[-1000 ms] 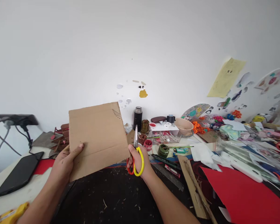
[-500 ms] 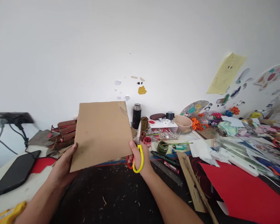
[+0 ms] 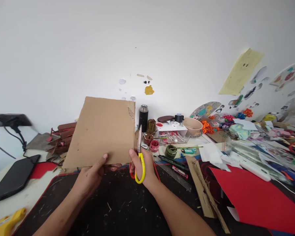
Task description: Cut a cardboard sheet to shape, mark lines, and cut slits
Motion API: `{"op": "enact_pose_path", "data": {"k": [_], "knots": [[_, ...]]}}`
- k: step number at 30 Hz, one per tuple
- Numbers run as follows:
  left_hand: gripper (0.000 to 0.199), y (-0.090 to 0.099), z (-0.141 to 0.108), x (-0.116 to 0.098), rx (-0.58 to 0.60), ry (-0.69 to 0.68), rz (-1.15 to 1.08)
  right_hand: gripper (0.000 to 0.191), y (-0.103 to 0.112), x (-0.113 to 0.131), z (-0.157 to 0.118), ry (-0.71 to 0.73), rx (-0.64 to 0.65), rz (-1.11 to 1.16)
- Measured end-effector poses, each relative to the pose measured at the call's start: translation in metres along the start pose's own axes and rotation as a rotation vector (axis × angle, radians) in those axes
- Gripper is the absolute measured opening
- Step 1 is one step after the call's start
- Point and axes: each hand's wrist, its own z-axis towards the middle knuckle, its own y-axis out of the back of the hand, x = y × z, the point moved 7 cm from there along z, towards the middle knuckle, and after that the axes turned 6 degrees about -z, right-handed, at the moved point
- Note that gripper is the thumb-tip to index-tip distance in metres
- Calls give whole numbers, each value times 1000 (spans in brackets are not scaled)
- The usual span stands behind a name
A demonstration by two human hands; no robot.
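Note:
A flat, roughly square sheet of brown cardboard (image 3: pixel 102 132) is held up over the dark mat, tilted toward me. Its upper right corner has a torn patch that bares the ridges. My left hand (image 3: pixel 93 173) grips the bottom edge, thumb on the near face and fingers behind. In my right hand (image 3: pixel 145 167) is a pair of scissors (image 3: pixel 140 164) with yellow and red handles, blades pointing up beside the cardboard's right edge. The blades look closed. The right thumb lies close to the lower right corner; whether it presses on the cardboard I cannot tell.
Paint jars (image 3: pixel 154 145), a black flask (image 3: pixel 143 118) and a pink bowl (image 3: pixel 192 127) stand along the wall. On the right lie red paper (image 3: pixel 255 196) and cardboard strips (image 3: pixel 201 186). A black phone (image 3: pixel 14 177) and a yellow tool (image 3: pixel 8 223) lie left.
My left hand has shifted from the cardboard's left edge to its bottom edge. The sheet has turned slightly and leans differently. The right hand with the scissors has moved slightly left.

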Motion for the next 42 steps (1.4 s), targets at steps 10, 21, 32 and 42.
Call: {"op": "enact_pose_path", "data": {"k": [10, 21, 32, 42], "knots": [[27, 27, 36, -44, -67, -128, -260, 82, -26, -4, -9, -157, 346, 82], [30, 33, 41, -40, -41, -151, -234, 109, -50, -27, -19, -228, 569, 229], [34, 29, 37, -43, -43, -160, -250, 114, -52, -24, -27, -221, 655, 245], [40, 24, 31, -44, -30, -229, -227, 70, -43, -24, -26, -136, 522, -78]]}}
